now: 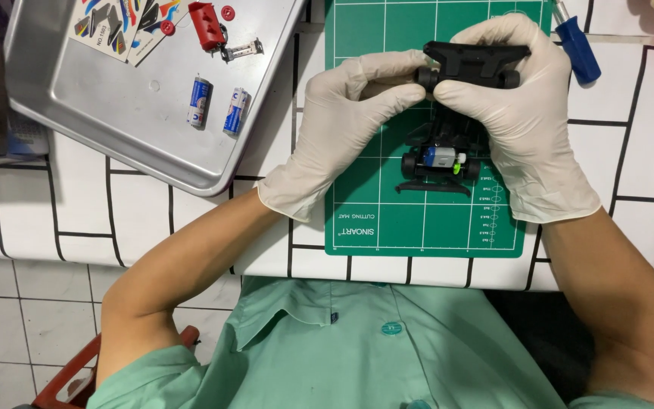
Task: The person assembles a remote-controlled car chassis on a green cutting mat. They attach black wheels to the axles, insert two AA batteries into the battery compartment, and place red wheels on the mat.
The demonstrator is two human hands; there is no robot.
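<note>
A black toy car chassis (448, 151) with small black wheels and a blue and silver motor rests on a green cutting mat (425, 220). My left hand (342, 121), in a white glove, grips the left side of the chassis's far end. On the right side, my gloved right hand (527, 113) grips that same end by its black bumper (474, 57).
A metal tray (138, 144) at the upper left holds two batteries (217, 106), a red part, small red discs, a metal clip and sticker sheets. A blue-handled screwdriver (577, 45) lies at the mat's upper right. The table has a white cloth with black lines.
</note>
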